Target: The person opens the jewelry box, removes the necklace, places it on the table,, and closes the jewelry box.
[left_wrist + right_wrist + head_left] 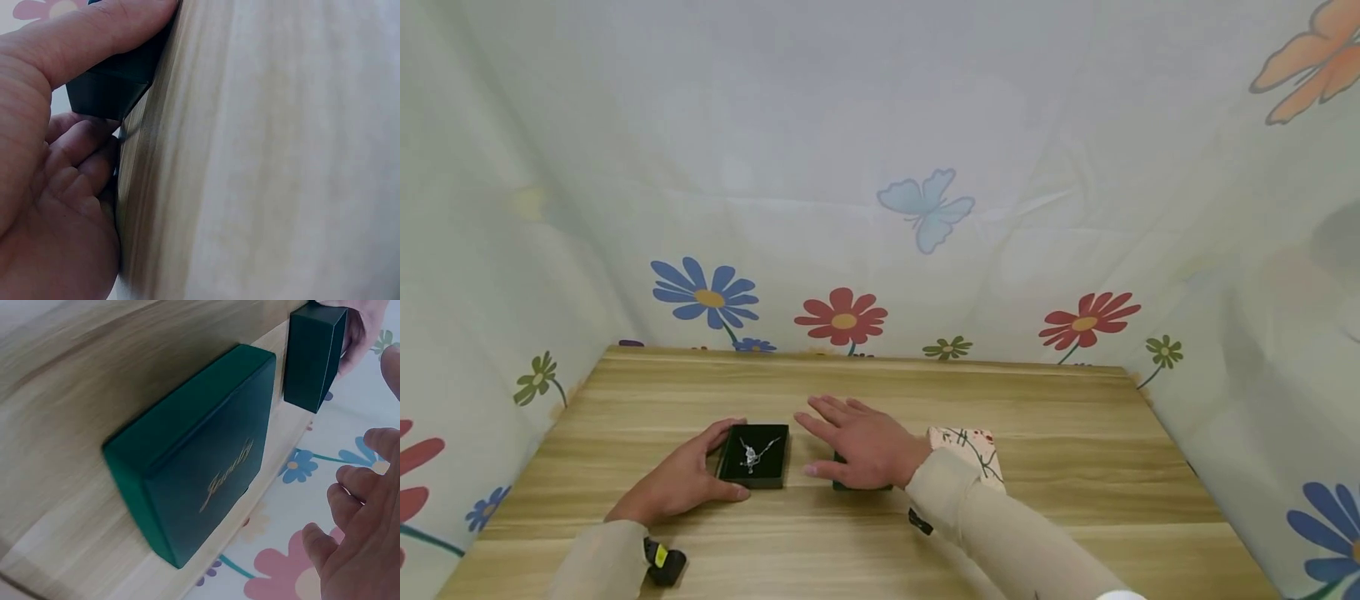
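Head view: left hand (681,483) grips the box (767,482) on the table (812,542), necklace (749,457) inside; right hand (868,450) hangs over the lid (209,456), fingers spread, holding nothing. Light, steady hold should keep the necklace settled. Wood parts box from lid; table's far edge well off, floral packet (977,446) near the right sleeve (947,483).

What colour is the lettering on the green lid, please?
The lettering on the lid is gold; it shows best in the right wrist view.
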Demonstrator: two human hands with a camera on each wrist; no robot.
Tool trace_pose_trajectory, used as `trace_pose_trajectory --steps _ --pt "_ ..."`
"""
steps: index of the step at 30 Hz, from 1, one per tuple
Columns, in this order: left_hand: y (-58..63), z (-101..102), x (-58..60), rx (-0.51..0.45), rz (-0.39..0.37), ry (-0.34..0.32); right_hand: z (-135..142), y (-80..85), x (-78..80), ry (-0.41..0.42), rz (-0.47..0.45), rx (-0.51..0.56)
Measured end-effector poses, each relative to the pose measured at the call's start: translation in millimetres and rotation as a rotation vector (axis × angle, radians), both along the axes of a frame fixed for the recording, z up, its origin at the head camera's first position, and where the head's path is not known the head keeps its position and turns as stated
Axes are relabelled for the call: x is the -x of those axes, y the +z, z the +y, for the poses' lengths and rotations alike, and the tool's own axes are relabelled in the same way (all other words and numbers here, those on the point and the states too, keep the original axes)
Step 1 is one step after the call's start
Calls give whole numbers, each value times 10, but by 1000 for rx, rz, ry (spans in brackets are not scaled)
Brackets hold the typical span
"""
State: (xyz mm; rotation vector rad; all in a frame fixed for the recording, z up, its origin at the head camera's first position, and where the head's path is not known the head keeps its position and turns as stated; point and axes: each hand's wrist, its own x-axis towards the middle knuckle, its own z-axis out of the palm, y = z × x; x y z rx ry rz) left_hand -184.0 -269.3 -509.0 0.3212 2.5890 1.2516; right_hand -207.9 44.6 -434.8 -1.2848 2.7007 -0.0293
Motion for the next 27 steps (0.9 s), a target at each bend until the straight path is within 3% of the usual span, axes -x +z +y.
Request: trace_pose_trajectory --steps 7,21,27 --pt "12 1 -13 13 22 -5 -162 0 -18 24 31 1" --pt "52 -6 -37 28 9 -12 -531 -168 -110 58 45 -36" --pt "31 -8 -20 18 15 -25 -653 -214 -160 82 105 -72"
